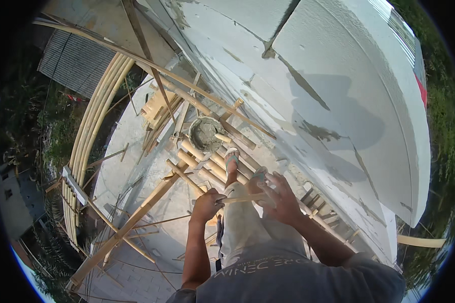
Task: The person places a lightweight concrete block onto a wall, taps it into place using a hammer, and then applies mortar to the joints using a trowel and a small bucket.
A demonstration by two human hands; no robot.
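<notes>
My left hand (207,205) is closed around one end of a short, narrow, light-coloured strip (241,199), held level in front of my thighs. The strip's other end runs into my right hand (282,200), whose fingers are bent and partly blurred. What the strip is made of I cannot make out. Beyond my hands, a round bucket (191,135) of wet grey mortar (207,133) rests on the scaffold. My sandalled foot (231,160) stands on bamboo poles (215,169) just this side of it.
A tall white block wall (268,101) with grey mortar smears rises at my right. Wooden poles (136,222) cross at the left, with a drop to the ground past them. Long bamboo poles (93,118) stand farther left. A stack of timber pieces (159,108) lies below, beyond the scaffold.
</notes>
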